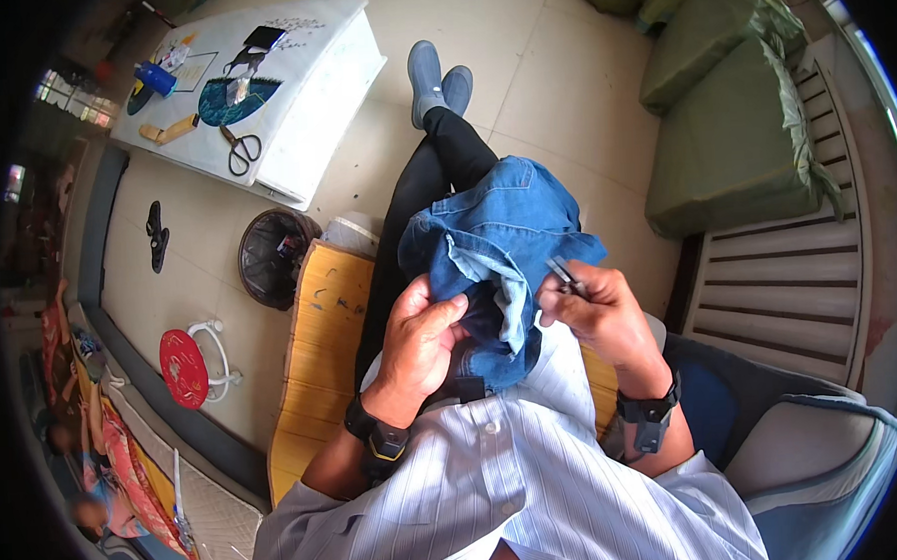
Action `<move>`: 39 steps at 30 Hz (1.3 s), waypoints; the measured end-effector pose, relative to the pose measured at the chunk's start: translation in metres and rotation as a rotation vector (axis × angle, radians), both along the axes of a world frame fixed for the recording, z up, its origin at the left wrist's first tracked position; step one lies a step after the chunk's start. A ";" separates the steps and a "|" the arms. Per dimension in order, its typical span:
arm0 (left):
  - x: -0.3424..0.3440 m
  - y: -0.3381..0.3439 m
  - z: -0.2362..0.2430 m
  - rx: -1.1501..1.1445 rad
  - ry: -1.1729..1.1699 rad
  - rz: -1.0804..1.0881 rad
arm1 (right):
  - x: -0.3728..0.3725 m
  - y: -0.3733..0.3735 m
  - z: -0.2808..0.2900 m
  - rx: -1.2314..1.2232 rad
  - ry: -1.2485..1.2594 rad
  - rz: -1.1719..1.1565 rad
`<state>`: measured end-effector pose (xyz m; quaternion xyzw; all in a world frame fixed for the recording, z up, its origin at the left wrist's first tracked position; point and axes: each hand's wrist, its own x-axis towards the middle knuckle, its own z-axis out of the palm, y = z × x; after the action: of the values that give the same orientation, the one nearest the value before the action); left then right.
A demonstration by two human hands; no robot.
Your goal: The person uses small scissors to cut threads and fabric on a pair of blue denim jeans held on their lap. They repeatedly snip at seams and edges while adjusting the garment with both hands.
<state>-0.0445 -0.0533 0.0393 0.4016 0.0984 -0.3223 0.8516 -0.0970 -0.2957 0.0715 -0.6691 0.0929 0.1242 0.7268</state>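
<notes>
A pair of blue jeans [510, 202] lies bunched across my lap, with a frayed, pale inner edge [515, 302] turned up between my hands. My left hand [421, 331] is closed on the denim at its left side, thumb on top and fingers partly under the cloth. In my right hand [600, 308], at the right of the frayed edge, is a small pair of metal snips [566, 275], its tips pointing up and left. Fingertips of that hand are close to the denim; whether they pinch it too, I cannot tell.
A white table [311, 116] at the far left bears black-handled scissors [242, 149] and a blue bottle [156, 80]. Near it are a dark waste bin [267, 258] and a red-topped stool [183, 368]. Green-covered cushions [728, 148] sit on a slatted bench [780, 296] at right.
</notes>
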 end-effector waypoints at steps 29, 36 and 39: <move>0.019 -0.013 0.014 -0.004 0.052 0.001 | 0.006 0.031 0.002 0.746 0.219 -0.223; -0.001 -0.005 -0.010 0.096 0.061 -0.081 | 0.005 0.033 -0.017 1.187 0.155 -0.251; -0.001 -0.002 -0.013 0.197 0.000 -0.130 | 0.007 0.039 -0.021 1.147 0.205 -0.273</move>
<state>-0.0459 -0.0556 0.0258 0.4889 0.1033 -0.3657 0.7852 -0.0896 -0.2569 0.0502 -0.1366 0.1659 0.1240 0.9687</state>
